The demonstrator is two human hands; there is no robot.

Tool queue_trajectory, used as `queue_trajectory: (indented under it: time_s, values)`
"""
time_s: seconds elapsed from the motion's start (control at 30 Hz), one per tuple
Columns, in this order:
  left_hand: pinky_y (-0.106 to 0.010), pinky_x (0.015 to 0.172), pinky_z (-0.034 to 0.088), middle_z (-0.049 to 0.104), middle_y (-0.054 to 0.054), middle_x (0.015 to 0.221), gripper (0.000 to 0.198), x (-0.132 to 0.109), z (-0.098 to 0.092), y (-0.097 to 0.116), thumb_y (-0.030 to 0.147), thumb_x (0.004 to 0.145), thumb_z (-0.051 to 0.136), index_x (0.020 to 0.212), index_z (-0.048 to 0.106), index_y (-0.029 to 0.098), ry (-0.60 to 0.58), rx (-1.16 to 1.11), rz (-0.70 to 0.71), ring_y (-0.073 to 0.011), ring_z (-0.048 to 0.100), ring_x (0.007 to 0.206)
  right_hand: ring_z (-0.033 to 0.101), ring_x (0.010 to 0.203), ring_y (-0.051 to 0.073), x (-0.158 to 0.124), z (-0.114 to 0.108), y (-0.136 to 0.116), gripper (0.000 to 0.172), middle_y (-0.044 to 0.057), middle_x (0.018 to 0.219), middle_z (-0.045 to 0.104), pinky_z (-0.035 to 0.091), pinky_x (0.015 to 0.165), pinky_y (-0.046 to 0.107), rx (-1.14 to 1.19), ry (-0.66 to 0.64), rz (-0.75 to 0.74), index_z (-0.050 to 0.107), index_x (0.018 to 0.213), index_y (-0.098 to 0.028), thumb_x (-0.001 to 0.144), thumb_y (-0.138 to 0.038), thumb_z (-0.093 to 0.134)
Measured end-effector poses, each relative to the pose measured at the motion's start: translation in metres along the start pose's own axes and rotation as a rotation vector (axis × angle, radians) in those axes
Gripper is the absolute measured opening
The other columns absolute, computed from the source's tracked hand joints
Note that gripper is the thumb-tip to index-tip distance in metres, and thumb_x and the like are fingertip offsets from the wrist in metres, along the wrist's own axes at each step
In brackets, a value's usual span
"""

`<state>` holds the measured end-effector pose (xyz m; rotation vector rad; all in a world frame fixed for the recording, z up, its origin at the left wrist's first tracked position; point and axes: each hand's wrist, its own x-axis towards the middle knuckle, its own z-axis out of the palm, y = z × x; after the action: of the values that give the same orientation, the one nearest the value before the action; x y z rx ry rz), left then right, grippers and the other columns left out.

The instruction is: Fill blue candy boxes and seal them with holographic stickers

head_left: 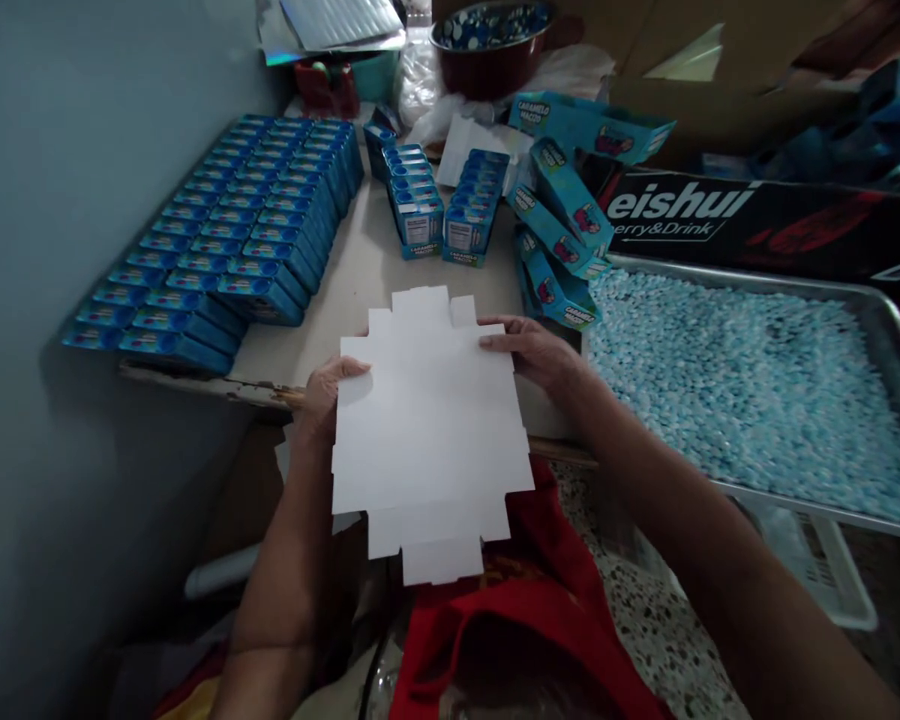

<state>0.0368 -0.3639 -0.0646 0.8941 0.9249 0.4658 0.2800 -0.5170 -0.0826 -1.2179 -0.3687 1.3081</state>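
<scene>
A flat, unfolded white cardboard box blank (431,430) with cut tabs along its edges is held in front of me, plain side up. My left hand (330,395) grips its left edge, thumb on top and fingers hidden beneath. On the upper right edge, my right hand (529,350) pinches it the same way. Just beyond the blank stand two short rows of small blue boxes, one on the left (414,200) and one on the right (476,208). Open blue display boxes (559,235) marked "Caramelo Macizo" lie piled near my right hand.
Many blue boxes (232,230) stand in rows at the table's left. A metal tray (862,292) of light-blue candies sits at right, before a black carton (765,225). A dark red pot (487,65) stands at the back. The table's front edge (195,385) is worn.
</scene>
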Motion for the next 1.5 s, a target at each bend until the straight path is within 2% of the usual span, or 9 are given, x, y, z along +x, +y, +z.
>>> queue_trajectory:
  time_s: [0.2, 0.43, 0.6, 0.77, 0.9, 1.07, 1.27, 1.37, 1.5]
  values:
    - [-0.038, 0.078, 0.059, 0.079, -0.007, 0.102, 0.068, 0.005, 0.006, -0.02, 0.022, 0.057, 0.063, 0.124, 0.07, 0.015, -0.074, 0.058, 0.117, -0.0304, 0.073, 0.093, 0.069, 0.074, 0.019, -0.01, 0.024, 0.055, 0.049, 0.001, 0.091, 0.074, 0.057, 0.067, 0.031, -0.021, 0.202, -0.143, 0.066, 0.116, -0.025, 0.076, -0.052, 0.079]
    - [-0.037, 0.08, 0.056, 0.073, -0.005, 0.101, 0.052, 0.037, 0.018, -0.049, 0.025, 0.057, 0.054, 0.108, 0.064, 0.02, -0.068, 0.282, 0.238, -0.0264, 0.067, 0.092, 0.07, 0.092, 0.024, 0.026, 0.027, 0.032, 0.029, 0.005, 0.091, 0.076, 0.049, 0.082, 0.032, -1.155, 0.312, -0.277, 0.076, 0.116, -0.024, 0.099, -0.032, 0.053]
    - [-0.034, 0.076, 0.054, 0.067, -0.004, 0.095, 0.044, 0.05, 0.021, -0.056, 0.026, 0.065, 0.057, 0.108, 0.06, 0.022, -0.047, 0.243, 0.262, -0.0232, 0.066, 0.086, 0.071, 0.104, 0.028, 0.042, 0.04, 0.031, 0.036, 0.013, 0.116, 0.077, 0.047, 0.084, 0.034, -1.57, 0.258, -0.211, 0.071, 0.127, -0.021, 0.103, -0.02, 0.044]
    - [-0.032, 0.088, 0.051, 0.063, -0.003, 0.101, 0.044, 0.055, 0.037, -0.059, 0.032, 0.084, 0.07, 0.123, 0.052, 0.026, 0.175, 0.352, 0.561, -0.0183, 0.062, 0.091, 0.069, 0.103, 0.026, 0.04, 0.045, 0.041, 0.036, 0.016, 0.124, 0.072, 0.047, 0.085, 0.034, -1.608, 0.257, -0.307, 0.066, 0.121, -0.016, 0.1, -0.011, 0.038]
    - [-0.032, 0.086, 0.049, 0.065, -0.003, 0.094, 0.028, 0.053, 0.052, -0.059, 0.05, 0.098, 0.062, 0.111, 0.061, 0.025, 0.175, 0.471, 0.713, -0.0189, 0.06, 0.088, 0.066, 0.112, 0.03, 0.033, 0.046, 0.043, 0.031, 0.018, 0.122, 0.072, 0.048, 0.093, 0.038, -1.471, 0.277, -0.314, 0.064, 0.122, -0.014, 0.094, -0.017, 0.051]
    - [-0.034, 0.081, 0.049, 0.064, -0.005, 0.086, 0.049, 0.051, 0.054, -0.057, 0.069, 0.099, 0.051, 0.086, 0.063, 0.023, 0.171, 0.45, 0.676, -0.0212, 0.061, 0.087, 0.066, 0.108, 0.032, 0.027, 0.049, 0.043, 0.031, 0.019, 0.119, 0.072, 0.047, 0.092, 0.04, -1.394, 0.312, -0.254, 0.065, 0.117, -0.015, 0.091, -0.019, 0.049]
    - [-0.033, 0.083, 0.05, 0.066, -0.004, 0.084, 0.028, 0.061, 0.047, -0.047, 0.04, 0.091, 0.065, 0.073, 0.056, 0.021, 0.179, 0.436, 0.471, -0.0185, 0.062, 0.083, 0.065, 0.104, 0.032, 0.025, 0.048, 0.045, 0.046, 0.019, 0.114, 0.071, 0.047, 0.088, 0.04, -1.371, 0.326, -0.261, 0.05, 0.131, -0.013, 0.085, -0.014, 0.047]
    - [-0.031, 0.085, 0.05, 0.066, -0.002, 0.085, 0.021, 0.066, 0.044, -0.043, 0.028, 0.076, 0.075, 0.084, 0.058, 0.021, 0.183, 0.465, 0.442, -0.0184, 0.063, 0.086, 0.066, 0.102, 0.032, 0.024, 0.051, 0.048, 0.057, 0.019, 0.112, 0.071, 0.047, 0.087, 0.04, -1.351, 0.337, -0.293, 0.042, 0.139, -0.011, 0.082, -0.01, 0.045]
    - [-0.032, 0.093, 0.049, 0.068, -0.003, 0.091, 0.018, 0.066, 0.046, -0.041, 0.024, 0.075, 0.069, 0.092, 0.061, 0.02, 0.119, 0.476, 0.402, -0.0195, 0.063, 0.094, 0.066, 0.106, 0.032, 0.021, 0.063, 0.046, 0.064, 0.021, 0.114, 0.071, 0.047, 0.089, 0.04, -1.372, 0.295, -0.369, 0.038, 0.146, -0.009, 0.082, -0.006, 0.043]
